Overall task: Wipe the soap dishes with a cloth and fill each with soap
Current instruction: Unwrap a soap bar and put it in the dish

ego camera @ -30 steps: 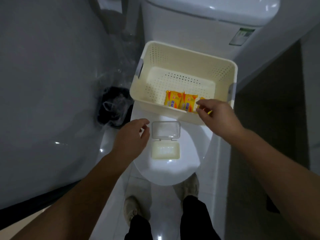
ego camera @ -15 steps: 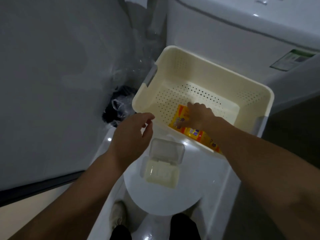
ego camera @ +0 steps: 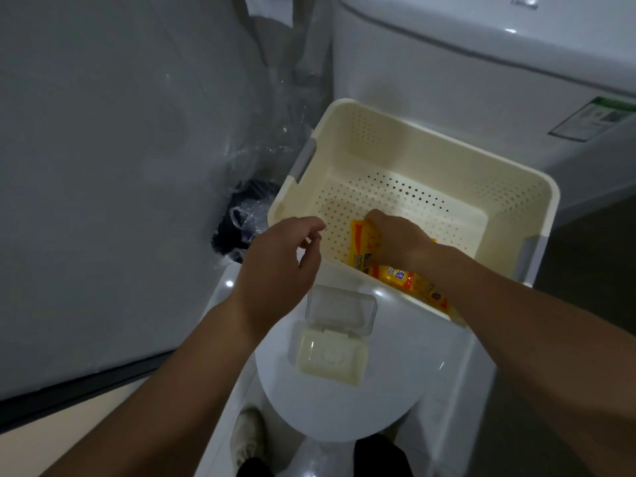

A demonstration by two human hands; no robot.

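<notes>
Fingers (ego camera: 373, 216) of the right hand (ego camera: 399, 235) curl round one yellow soap packet (ego camera: 361, 246) at the centre of the frame, inside the single cream basket (ego camera: 447, 142), where at least two more packets (ego camera: 399, 275) lie partly hidden under the forearm. The left hand (ego camera: 278, 259) hovers left of centre by the basket's near rim, fingers loosely bent, holding nothing. One soap dish (ego camera: 330, 356) sits open at lower centre on the toilet lid (ego camera: 344, 407).

Right hand (ego camera: 399, 237) reached into basket (ego camera: 413, 146), now grips soap packet (ego camera: 364, 244).
</notes>
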